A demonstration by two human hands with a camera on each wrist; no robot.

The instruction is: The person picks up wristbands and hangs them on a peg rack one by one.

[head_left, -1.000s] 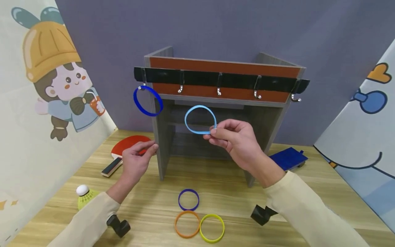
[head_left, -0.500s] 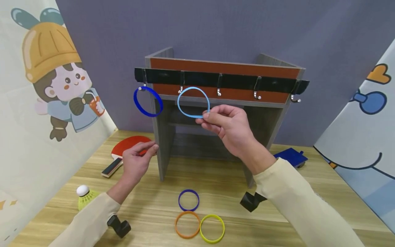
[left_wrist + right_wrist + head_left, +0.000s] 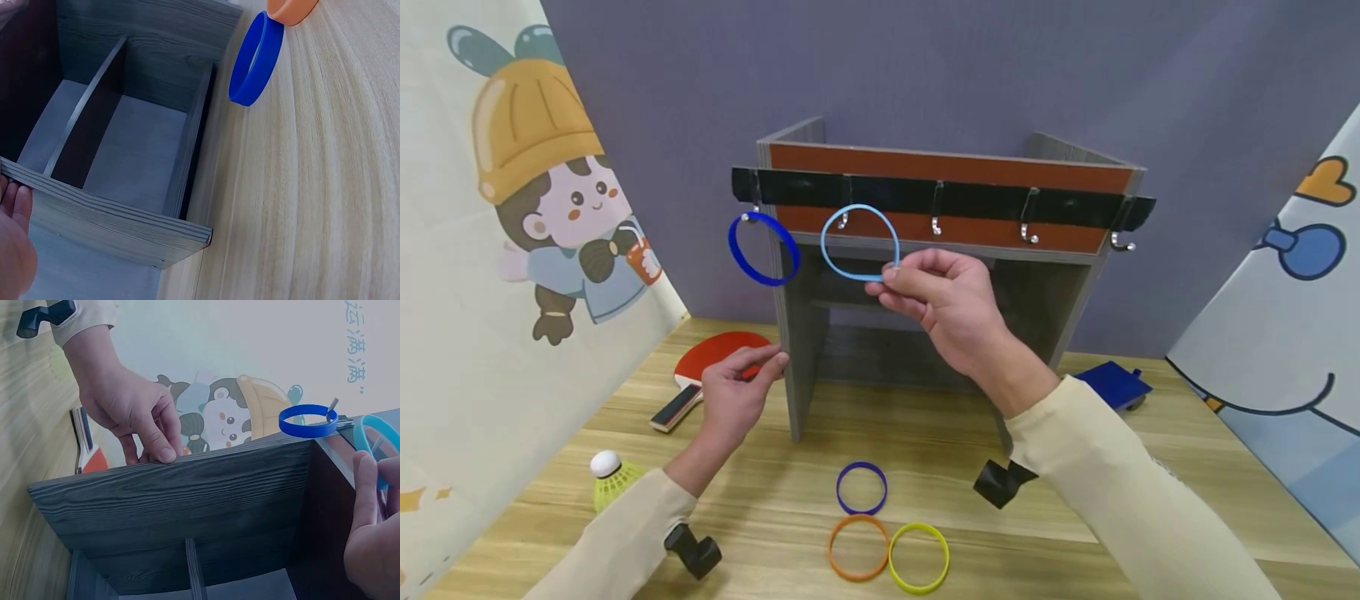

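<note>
- Head view, nearest first: three rings lie flat on the desk [image 3: 1150, 433], orange [image 3: 857, 547] and yellow [image 3: 918, 557] side by side at the front, a purple one [image 3: 861, 487] just behind them. None is hung yet.
- Off to the left lie a shuttlecock [image 3: 607, 477] and, farther back, a red paddle [image 3: 700, 373]; a blue block [image 3: 1111, 385] sits to the right of the rack.
- Left hand [image 3: 736, 398] has its fingers curled against the front edge of the rack's [image 3: 940, 171] left side panel, thumb on top, gripping it; the right wrist view shows the fingertips pressed on that edge.
- Right hand [image 3: 943, 304] is raised in front of the rack, pinching the light-blue ring [image 3: 859, 242] at its lower right between thumb and forefinger.
- That ring is upright, its top arc level with the second hook [image 3: 843, 220]; whether it is already over the hook I cannot tell.
- Farthest left, a dark-blue ring [image 3: 763, 247] hangs from the first hook [image 3: 747, 216].
- My reading: one ring hung, a second nearly there, three left; three hooks to the right are bare.
</note>
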